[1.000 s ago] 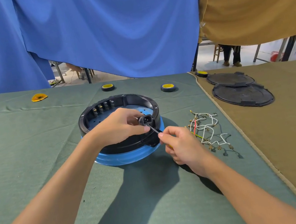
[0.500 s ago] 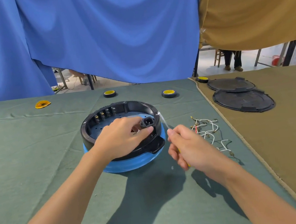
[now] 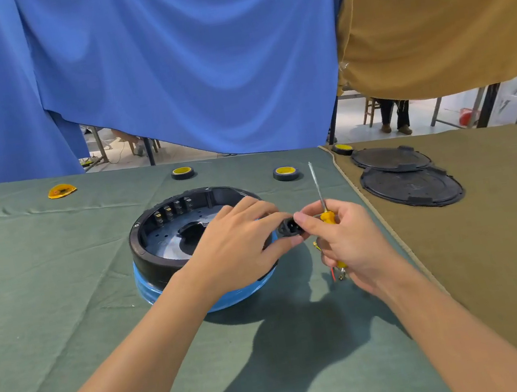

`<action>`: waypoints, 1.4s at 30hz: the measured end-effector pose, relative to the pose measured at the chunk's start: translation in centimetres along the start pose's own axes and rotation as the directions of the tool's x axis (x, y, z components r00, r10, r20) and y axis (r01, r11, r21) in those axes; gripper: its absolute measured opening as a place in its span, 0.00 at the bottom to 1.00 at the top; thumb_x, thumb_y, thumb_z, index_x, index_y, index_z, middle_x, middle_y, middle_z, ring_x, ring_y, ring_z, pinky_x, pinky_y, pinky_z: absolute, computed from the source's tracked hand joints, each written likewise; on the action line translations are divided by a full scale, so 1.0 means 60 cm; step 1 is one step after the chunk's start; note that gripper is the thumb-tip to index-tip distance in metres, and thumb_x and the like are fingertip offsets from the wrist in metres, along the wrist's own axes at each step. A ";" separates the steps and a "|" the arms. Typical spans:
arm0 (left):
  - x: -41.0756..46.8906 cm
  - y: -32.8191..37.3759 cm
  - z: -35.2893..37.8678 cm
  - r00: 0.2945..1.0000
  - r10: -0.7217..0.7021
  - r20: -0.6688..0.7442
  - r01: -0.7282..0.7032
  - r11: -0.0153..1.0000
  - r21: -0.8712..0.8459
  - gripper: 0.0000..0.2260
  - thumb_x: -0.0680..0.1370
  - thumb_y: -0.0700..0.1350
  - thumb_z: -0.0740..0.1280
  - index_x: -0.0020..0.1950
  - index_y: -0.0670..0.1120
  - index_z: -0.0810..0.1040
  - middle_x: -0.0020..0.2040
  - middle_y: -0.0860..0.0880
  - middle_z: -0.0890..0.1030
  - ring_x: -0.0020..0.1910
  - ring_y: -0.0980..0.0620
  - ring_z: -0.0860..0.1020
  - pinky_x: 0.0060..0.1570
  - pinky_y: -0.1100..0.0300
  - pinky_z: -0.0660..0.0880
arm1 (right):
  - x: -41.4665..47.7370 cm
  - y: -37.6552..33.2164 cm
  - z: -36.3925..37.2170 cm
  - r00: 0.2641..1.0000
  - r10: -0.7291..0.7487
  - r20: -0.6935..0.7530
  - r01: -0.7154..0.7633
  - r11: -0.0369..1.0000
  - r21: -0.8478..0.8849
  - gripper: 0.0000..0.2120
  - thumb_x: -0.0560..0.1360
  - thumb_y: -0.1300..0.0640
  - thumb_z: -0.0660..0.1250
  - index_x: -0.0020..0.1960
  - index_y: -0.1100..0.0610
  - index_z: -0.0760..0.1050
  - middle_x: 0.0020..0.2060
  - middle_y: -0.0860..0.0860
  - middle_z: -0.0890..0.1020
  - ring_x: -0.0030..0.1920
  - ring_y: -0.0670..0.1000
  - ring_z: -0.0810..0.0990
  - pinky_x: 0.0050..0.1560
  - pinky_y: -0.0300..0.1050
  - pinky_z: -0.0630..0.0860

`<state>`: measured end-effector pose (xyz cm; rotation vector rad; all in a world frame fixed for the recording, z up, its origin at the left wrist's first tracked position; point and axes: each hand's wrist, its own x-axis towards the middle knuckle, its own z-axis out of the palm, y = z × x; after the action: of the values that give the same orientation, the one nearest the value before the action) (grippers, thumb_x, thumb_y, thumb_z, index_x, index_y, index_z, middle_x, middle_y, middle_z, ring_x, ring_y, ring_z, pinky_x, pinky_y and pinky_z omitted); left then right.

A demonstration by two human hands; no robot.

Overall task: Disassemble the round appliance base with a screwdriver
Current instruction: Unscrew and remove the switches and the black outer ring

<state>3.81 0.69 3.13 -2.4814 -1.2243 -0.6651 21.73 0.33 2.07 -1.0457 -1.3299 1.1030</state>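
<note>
The round appliance base (image 3: 156,245), a black ring on a blue bottom, sits on the green cloth in front of me. At its right rim is a small black power socket (image 3: 290,227). My left hand (image 3: 241,246) reaches over the rim and pinches this socket between thumb and fingers. My right hand (image 3: 349,242) grips the yellow-handled screwdriver (image 3: 319,193), whose metal shaft points up and away. My right fingertips also touch the socket from the right.
Two rolls of tape (image 3: 182,173) (image 3: 285,173) and a yellow piece (image 3: 61,190) lie at the back of the green cloth. Two black round covers (image 3: 411,185) rest on the brown cloth to the right. Loose wires (image 3: 337,273) peek out below my right hand.
My right hand pulled the screwdriver tip away from the socket, swung the shaft upright and moved in to touch the socket. My left hand stays on the socket.
</note>
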 end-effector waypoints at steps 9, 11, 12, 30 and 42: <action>-0.003 -0.021 0.031 0.976 -0.171 0.137 0.150 0.978 0.148 0.19 0.81 0.54 0.60 0.69 0.47 0.70 0.70 0.54 0.70 0.66 0.51 0.67 0.60 0.55 0.68 | 0.021 0.029 -0.078 0.980 -0.155 -0.122 0.006 0.639 -0.769 0.05 0.73 0.52 0.71 0.41 0.51 0.76 0.32 0.44 0.77 0.40 0.53 0.75 0.37 0.43 0.66; 0.000 -0.020 0.032 0.974 -0.179 0.140 0.160 0.978 0.134 0.18 0.81 0.52 0.60 0.69 0.47 0.70 0.70 0.54 0.70 0.67 0.51 0.67 0.59 0.55 0.68 | 0.026 0.039 -0.084 0.993 -0.100 -0.068 0.003 0.578 -0.816 0.05 0.74 0.52 0.70 0.41 0.48 0.75 0.33 0.44 0.77 0.42 0.53 0.74 0.38 0.42 0.65; 0.002 -0.019 0.031 0.972 -0.184 0.144 0.166 0.978 0.126 0.18 0.81 0.51 0.60 0.69 0.47 0.71 0.70 0.54 0.70 0.67 0.51 0.67 0.59 0.55 0.68 | 0.027 0.045 -0.086 0.995 -0.085 -0.043 0.011 0.550 -0.835 0.05 0.74 0.52 0.70 0.41 0.48 0.74 0.35 0.45 0.77 0.43 0.52 0.74 0.38 0.43 0.64; -0.019 -0.038 0.001 0.945 -0.245 0.217 0.237 0.970 0.060 0.19 0.82 0.57 0.52 0.64 0.49 0.75 0.65 0.55 0.75 0.64 0.51 0.69 0.59 0.51 0.70 | 0.013 0.005 -0.028 0.987 -0.134 -0.085 0.023 0.652 -0.758 0.08 0.74 0.49 0.66 0.40 0.52 0.79 0.33 0.48 0.79 0.43 0.55 0.76 0.39 0.44 0.70; -0.066 -0.087 -0.019 0.929 -0.336 0.154 0.358 0.922 -0.150 0.14 0.83 0.48 0.57 0.41 0.45 0.74 0.35 0.51 0.77 0.39 0.48 0.74 0.42 0.51 0.70 | 0.013 0.015 0.134 0.965 0.078 -0.250 -0.233 0.692 -0.684 0.17 0.68 0.41 0.63 0.40 0.55 0.70 0.42 0.54 0.77 0.43 0.58 0.71 0.37 0.47 0.66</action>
<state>-2.82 0.66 2.34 -2.4981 -1.7527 -0.7402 13.69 0.86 1.27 -1.8235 -1.5542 0.5477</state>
